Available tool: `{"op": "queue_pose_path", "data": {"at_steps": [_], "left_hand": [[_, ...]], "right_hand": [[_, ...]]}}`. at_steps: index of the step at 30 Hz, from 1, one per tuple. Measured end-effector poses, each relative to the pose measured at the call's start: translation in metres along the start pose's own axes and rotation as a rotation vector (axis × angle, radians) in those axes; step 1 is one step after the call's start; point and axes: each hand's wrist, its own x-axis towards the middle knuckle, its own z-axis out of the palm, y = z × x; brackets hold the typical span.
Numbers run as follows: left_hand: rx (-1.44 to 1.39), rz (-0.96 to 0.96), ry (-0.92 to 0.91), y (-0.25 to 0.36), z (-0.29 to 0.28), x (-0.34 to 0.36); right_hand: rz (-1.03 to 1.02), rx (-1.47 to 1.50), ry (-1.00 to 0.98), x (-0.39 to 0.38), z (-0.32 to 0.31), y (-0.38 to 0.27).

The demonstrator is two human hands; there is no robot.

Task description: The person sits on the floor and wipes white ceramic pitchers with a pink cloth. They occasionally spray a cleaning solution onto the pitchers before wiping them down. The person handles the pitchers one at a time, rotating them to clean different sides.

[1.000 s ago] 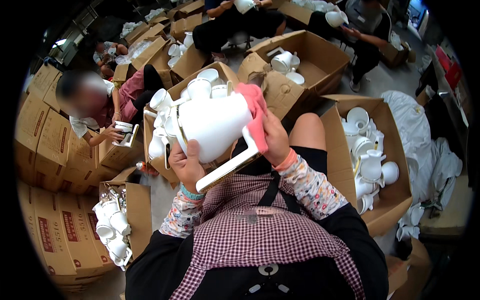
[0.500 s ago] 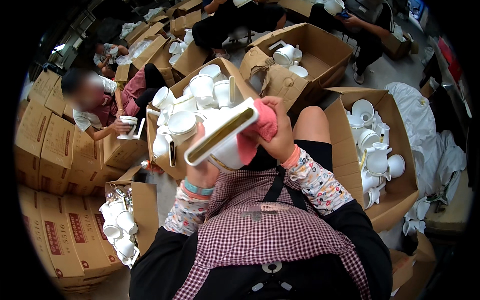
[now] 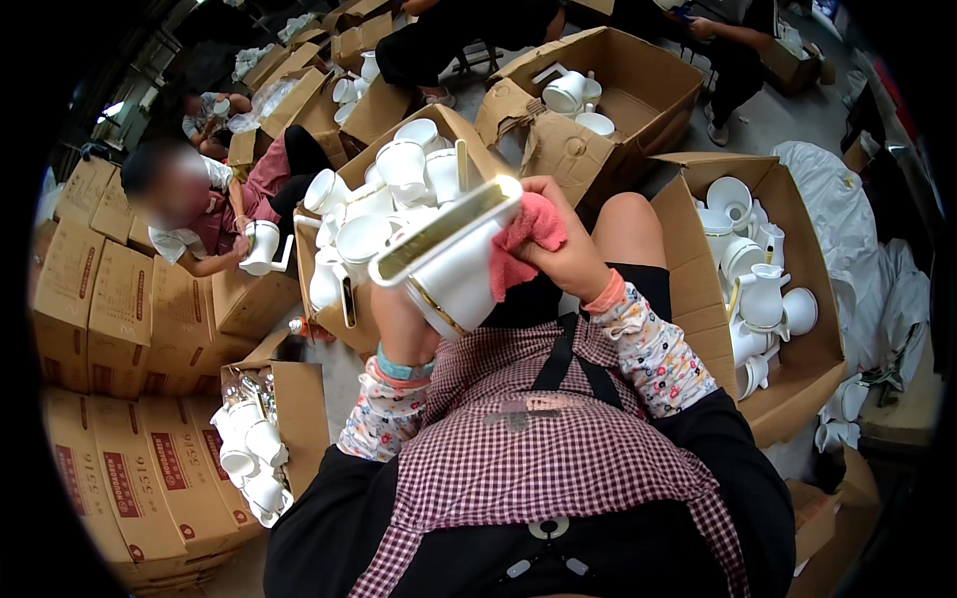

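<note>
I hold a white ceramic pitcher [image 3: 449, 279] at a tilt, its long handle [image 3: 439, 231] with a gold strip facing up and a gold band round its body. My left hand [image 3: 404, 319] grips it from beneath at the left, fingers partly hidden behind it. In my right hand [image 3: 558, 239] is a bunched pink cloth [image 3: 513, 259], pressed to the pitcher's right side. Just beyond, an open carton [image 3: 480, 149] is heaped with similar white pitchers and cups [image 3: 404, 169].
Open cartons of white ware stand at right [image 3: 688, 289], behind [image 3: 638, 130] and lower left [image 3: 299, 389]. Sealed cartons [image 3: 120, 319] are stacked left, white sacks [image 3: 817, 189] lie right. A co-worker [image 3: 199, 219] at left holds a pitcher; others sit farther back.
The pitcher has been turned so its handle with the gold strip faces up. My right hand with the cloth has risen, and my left hand is further under the pitcher.
</note>
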Motion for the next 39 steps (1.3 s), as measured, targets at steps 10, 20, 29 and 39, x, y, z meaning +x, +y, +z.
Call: {"op": "queue_pose_path", "data": {"at_steps": [10,20,29,39], "left_hand": [[0.167,0.128,-0.185,-0.026,-0.006,-0.006],[0.375,0.060,-0.371,-0.008,-0.002,0.000],[0.247,0.154,-0.294,-0.025,-0.011,-0.005],[0.565,0.201,-0.210,0.039,-0.036,0.069]], "right_hand": [[-0.057,-0.243,0.198,0.001,0.005,0.007],[0.011,0.011,0.208,-0.018,-0.002,0.012],[0.135,0.254,0.134,-0.020,-0.009,0.016],[-0.019,-0.013,0.069,-0.012,-0.015,-0.013]]}}
